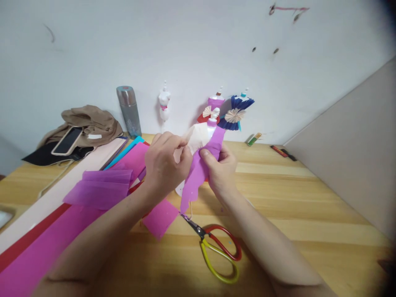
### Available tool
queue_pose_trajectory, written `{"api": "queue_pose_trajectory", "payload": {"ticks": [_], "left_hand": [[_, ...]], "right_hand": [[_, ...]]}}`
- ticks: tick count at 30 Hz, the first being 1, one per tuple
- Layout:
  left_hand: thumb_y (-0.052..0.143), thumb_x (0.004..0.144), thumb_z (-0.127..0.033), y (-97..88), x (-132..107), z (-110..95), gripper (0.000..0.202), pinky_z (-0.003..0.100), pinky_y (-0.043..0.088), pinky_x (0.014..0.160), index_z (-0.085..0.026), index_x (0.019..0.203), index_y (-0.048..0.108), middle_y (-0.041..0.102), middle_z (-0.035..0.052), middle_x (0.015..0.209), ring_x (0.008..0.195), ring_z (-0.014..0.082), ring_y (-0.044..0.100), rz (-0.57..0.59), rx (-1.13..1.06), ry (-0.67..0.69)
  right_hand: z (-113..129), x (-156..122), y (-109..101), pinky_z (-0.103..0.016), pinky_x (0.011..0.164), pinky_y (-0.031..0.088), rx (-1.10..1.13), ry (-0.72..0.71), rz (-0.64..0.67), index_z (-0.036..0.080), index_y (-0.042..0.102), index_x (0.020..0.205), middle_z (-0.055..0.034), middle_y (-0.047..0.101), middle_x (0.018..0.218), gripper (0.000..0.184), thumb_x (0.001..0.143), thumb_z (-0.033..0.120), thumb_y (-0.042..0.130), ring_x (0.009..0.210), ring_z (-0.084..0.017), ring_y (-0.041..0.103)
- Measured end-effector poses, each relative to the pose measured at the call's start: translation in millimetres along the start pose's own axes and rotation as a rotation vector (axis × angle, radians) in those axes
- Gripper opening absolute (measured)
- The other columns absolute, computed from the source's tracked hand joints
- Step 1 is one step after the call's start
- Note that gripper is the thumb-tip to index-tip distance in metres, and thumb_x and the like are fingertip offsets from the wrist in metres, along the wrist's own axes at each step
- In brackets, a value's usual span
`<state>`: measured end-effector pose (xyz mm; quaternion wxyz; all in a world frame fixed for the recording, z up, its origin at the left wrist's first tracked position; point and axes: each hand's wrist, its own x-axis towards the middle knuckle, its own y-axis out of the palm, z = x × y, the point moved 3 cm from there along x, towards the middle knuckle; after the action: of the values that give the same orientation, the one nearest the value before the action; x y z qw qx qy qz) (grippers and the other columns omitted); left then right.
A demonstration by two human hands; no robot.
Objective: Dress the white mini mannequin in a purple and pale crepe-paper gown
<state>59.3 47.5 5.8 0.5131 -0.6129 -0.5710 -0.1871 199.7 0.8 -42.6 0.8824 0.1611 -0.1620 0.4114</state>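
Two hands press a purple paper strip (198, 173) onto a little doll form (200, 138).

The left hand (165, 163) is curled and pinches the top of the strip against the white form. The right hand (220, 170) wraps round the form, and its thumb pushes the strip flat. Both are held up above the wooden table (309, 214), and the end of the strip hangs down. Red and yellow scissors (218, 247) lie on the table just below the hands. Pink and purple paper sheets (46, 247) lie to the left. A silver bottle (129, 111) and a dressed-up blue doll (236, 113) stand by the wall.
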Motion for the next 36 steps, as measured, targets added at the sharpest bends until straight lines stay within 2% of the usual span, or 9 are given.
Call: {"api": "queue_pose_trajectory", "payload": {"ticks": [4,11,16,21,23,26,28,33,36], "left_hand": [[0.058,0.083,-0.024,-0.1,-1,-3,0.016,0.031,0.039,0.066,-0.021,0.069,0.050,0.058,0.0017,0.068,0.069,0.0169,0.052,0.005,-0.019,-0.005],[0.054,0.081,-0.015,8.1,-7,-6,0.015,0.028,0.037,0.063,-0.021,0.070,0.046,0.058,-0.0002,0.070,0.068,0.0151,0.051,0.085,-0.023,-0.057],[0.050,0.084,-0.012,9.9,-10,-8,0.016,0.028,0.035,0.062,-0.021,0.072,0.045,0.056,-0.0001,0.070,0.068,0.0152,0.050,0.088,0.000,0.040],[0.045,0.090,-0.015,13.2,-17,-9,0.017,0.029,0.036,0.064,-0.021,0.075,0.050,0.058,0.0022,0.073,0.072,0.0164,0.053,0.111,0.125,0.114],[0.046,0.089,-0.017,12.7,-17,-9,0.013,0.028,0.036,0.062,-0.021,0.078,0.051,0.059,0.0010,0.072,0.069,0.0152,0.054,0.115,0.094,0.048],[0.054,0.086,-0.022,9.4,-13,-7,0.006,0.025,0.038,0.060,-0.021,0.081,0.053,0.062,-0.0015,0.071,0.064,0.0125,0.056,0.117,-0.080,-0.138],[0.056,0.085,-0.024,6.4,-9,-6,0.005,0.024,0.040,0.060,-0.021,0.081,0.054,0.062,-0.0020,0.071,0.063,0.0115,0.056,0.107,-0.197,-0.214],[0.051,0.085,-0.019,1.2,-4,-7,0.016,0.024,0.038,0.058,-0.020,0.069,0.050,0.054,-0.0039,0.062,0.056,0.0099,0.050,0.068,-0.257,-0.212],[0.053,0.085,-0.021,0.9,-4,-6,0.011,0.024,0.039,0.058,-0.021,0.074,0.052,0.056,-0.0040,0.064,0.057,0.0102,0.053,0.071,-0.285,-0.240]], "right_hand": [[2,-1,1,-0.031,0.064,0.052,0.006,-0.015,0.014,0.024,0.069,0.088,0.0005,0.069,0.078,0.024,0.069,0.038,0.075,0.067,-0.015,0.060],[4,-2,1,-0.033,0.066,0.053,-0.013,-0.002,0.009,0.024,0.070,0.090,-0.0005,0.071,0.081,0.027,0.069,0.040,0.075,0.070,-0.017,0.061],[3,-2,2,-0.034,0.070,0.054,-0.008,-0.020,0.016,0.024,0.070,0.092,-0.0005,0.071,0.085,0.026,0.070,0.037,0.074,0.074,-0.018,0.062],[2,-2,1,-0.035,0.071,0.055,-0.029,-0.022,0.006,0.024,0.070,0.094,-0.0013,0.072,0.086,0.029,0.070,0.039,0.074,0.074,-0.018,0.063],[1,-2,0,-0.035,0.070,0.055,-0.022,-0.022,0.002,0.024,0.070,0.093,-0.0013,0.071,0.085,0.028,0.070,0.039,0.074,0.074,-0.018,0.063],[1,-2,1,-0.034,0.070,0.054,-0.014,-0.024,0.001,0.024,0.070,0.092,-0.0012,0.071,0.085,0.028,0.070,0.039,0.074,0.073,-0.018,0.063],[2,-2,1,-0.034,0.069,0.054,-0.006,-0.026,0.013,0.024,0.069,0.093,-0.0010,0.071,0.085,0.028,0.070,0.039,0.074,0.073,-0.018,0.063],[2,-3,2,-0.032,0.065,0.052,0.004,-0.024,0.020,0.024,0.069,0.089,0.0005,0.069,0.080,0.025,0.070,0.038,0.075,0.068,-0.016,0.060],[2,-3,2,-0.031,0.063,0.051,-0.008,-0.029,0.021,0.024,0.069,0.088,0.0009,0.068,0.078,0.024,0.070,0.038,0.075,0.066,-0.015,0.058]]}}
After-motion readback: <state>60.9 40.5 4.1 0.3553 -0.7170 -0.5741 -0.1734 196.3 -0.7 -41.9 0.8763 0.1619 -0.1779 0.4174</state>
